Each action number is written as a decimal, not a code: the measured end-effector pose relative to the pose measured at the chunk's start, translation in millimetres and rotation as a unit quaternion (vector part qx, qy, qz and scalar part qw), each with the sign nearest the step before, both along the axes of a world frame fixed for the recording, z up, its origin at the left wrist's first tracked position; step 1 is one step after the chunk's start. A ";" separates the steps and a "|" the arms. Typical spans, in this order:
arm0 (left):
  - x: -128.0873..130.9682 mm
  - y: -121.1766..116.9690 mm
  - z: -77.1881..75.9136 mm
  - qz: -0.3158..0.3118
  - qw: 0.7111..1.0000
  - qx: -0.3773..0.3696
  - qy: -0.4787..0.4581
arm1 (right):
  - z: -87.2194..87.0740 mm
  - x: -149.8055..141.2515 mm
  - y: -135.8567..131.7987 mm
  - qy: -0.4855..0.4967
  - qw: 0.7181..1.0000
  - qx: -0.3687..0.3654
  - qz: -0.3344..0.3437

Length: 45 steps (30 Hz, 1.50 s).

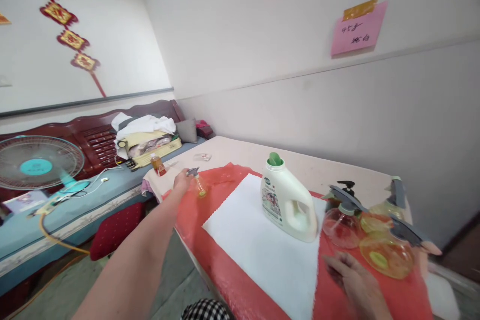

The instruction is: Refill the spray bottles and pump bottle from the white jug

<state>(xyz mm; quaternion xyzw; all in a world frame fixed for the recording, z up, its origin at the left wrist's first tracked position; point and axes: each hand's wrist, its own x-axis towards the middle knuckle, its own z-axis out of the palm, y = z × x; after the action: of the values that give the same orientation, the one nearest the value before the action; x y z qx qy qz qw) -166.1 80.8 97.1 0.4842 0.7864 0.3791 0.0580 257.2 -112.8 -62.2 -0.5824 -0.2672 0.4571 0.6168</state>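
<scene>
At the far left of the table, my left hand (pixel 182 180) is closed at the grey trigger head of a small clear spray bottle (pixel 201 188), which stands on the red sheet (pixel 240 266). My right hand (pixel 348 272) is low on the right, slightly blurred, its fingers loosely bent and apart with nothing visible in them. Just beyond it are a spray bottle with reddish look (pixel 342 230) and a yellowish spray bottle (pixel 388 255). Between my hands, a cream detergent jug (pixel 287 205) with a green cap stands upright on a white cloth (pixel 258 250).
More bottles, one with a black pump top (pixel 347 187), stand at the right back. An amber bottle (pixel 157 165) is on the table's far left corner. Left of the table are a red stool (pixel 118 230), a fan (pixel 39 165) and a bench with piled clothes (pixel 146 127).
</scene>
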 end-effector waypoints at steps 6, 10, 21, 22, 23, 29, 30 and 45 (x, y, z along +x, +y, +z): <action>4.3 -28.7 1.5 -0.067 0.994 0.079 -0.024 | 16.7 -22.3 -2.9 0.094 0.987 -0.054 0.121; 40.4 -73.4 11.7 -0.171 0.975 0.098 -0.107 | 29.8 -37.4 -13.5 0.099 0.970 -0.026 0.219; 186.7 -155.9 -4.1 -0.368 0.745 0.009 -0.557 | 72.8 -54.6 -45.2 0.288 0.877 0.132 0.361; 192.3 -156.2 -8.6 -0.359 0.730 0.008 -0.582 | 74.8 -52.8 -46.5 0.308 0.875 0.127 0.352; 198.2 -157.4 -13.2 -0.362 0.719 0.004 -0.593 | 76.3 -51.1 -47.3 0.324 0.872 0.118 0.347; 235.4 -172.8 -35.4 -0.385 0.663 -0.050 -0.640 | 78.6 -52.1 -42.7 0.289 0.865 0.093 0.401; 239.7 -172.5 -38.9 -0.349 0.681 -0.040 -0.642 | 77.3 -54.4 -41.1 0.231 0.886 0.101 0.390; 220.4 -165.0 -44.3 -0.326 0.679 -0.054 -0.655 | 76.7 -50.9 -32.9 0.237 0.857 0.088 0.449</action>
<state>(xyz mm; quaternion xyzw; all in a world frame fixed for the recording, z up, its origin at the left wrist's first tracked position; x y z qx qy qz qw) 54.3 -84.2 52.8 0.3339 0.3589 0.5131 0.7046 206.4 -145.7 14.5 -0.2167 -0.3848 0.7831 0.4380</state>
